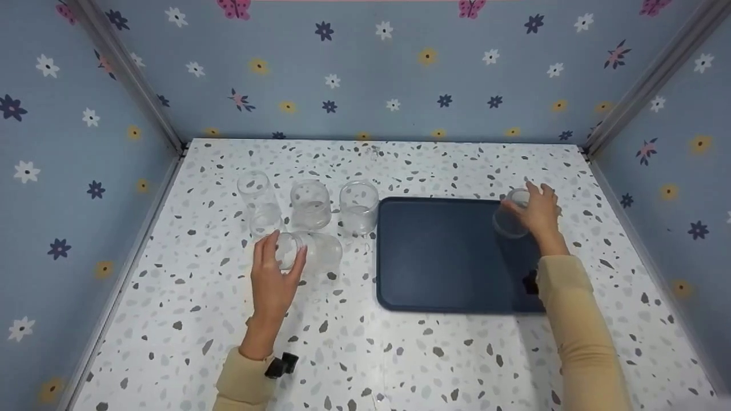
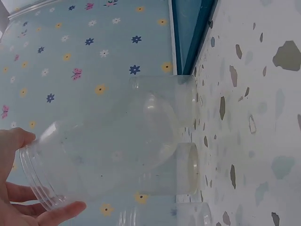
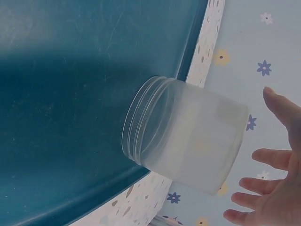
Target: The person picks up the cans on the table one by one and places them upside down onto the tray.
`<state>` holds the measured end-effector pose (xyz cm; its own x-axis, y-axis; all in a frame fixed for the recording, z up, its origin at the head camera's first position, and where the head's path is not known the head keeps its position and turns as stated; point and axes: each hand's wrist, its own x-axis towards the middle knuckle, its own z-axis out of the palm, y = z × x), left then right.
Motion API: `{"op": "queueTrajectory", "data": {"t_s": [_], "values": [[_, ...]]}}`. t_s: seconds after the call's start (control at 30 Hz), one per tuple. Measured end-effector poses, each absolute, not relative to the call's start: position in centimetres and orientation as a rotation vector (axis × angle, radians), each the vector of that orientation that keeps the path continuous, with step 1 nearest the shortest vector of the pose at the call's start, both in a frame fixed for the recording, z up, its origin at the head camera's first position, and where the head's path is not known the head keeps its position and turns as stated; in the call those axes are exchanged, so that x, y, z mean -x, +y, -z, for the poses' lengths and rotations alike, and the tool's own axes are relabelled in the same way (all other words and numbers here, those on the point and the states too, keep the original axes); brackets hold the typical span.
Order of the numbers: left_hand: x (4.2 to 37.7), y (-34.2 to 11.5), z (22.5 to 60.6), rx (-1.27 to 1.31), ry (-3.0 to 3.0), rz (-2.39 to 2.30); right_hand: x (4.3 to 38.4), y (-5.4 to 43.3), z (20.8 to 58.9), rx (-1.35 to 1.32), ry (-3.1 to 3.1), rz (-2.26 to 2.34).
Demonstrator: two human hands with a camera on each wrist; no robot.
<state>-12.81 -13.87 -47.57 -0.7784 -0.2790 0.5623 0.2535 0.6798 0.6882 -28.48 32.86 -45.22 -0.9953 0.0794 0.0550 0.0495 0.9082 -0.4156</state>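
My left hand (image 1: 274, 279) grips a clear jar (image 1: 322, 252) by its threaded mouth, thumb on one side and fingers on the other. In the left wrist view that jar (image 2: 108, 146) is tipped sideways, its rounded base pointing away from the palm. On the right, another clear jar (image 3: 193, 136) stands mouth down near the far right corner of the dark blue tray (image 1: 440, 257). Around its upturned base, my right hand (image 1: 539, 214) has its fingers spread; the right wrist view shows a gap between them and the jar.
Behind the left hand stand a tall clear jar (image 1: 260, 202) and two shorter ones, a middle jar (image 1: 311, 205) and a right jar (image 1: 358, 206) close to the tray's left edge. Flower-patterned panels (image 1: 365, 68) enclose the speckled table (image 1: 342, 354) at the back and sides.
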Motion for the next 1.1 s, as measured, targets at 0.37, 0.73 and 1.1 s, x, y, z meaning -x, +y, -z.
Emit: {"op": "queueTrajectory", "data": {"t_s": [0.37, 0.73, 1.1], "values": [[14.4, -12.6, 48.7, -0.005, -2.173, 1.326, 27.3, 31.4, 45.4, -0.028, -2.874, -0.691], [15.4, -11.4, 49.2, -0.032, -2.134, 1.454, 26.1, 29.8, 45.9, -0.177, -2.787, -0.696], [16.0, -10.1, 49.5, -0.083, -2.077, 1.569, 25.0, 27.1, 45.9, -0.353, -2.658, -0.739]]}}
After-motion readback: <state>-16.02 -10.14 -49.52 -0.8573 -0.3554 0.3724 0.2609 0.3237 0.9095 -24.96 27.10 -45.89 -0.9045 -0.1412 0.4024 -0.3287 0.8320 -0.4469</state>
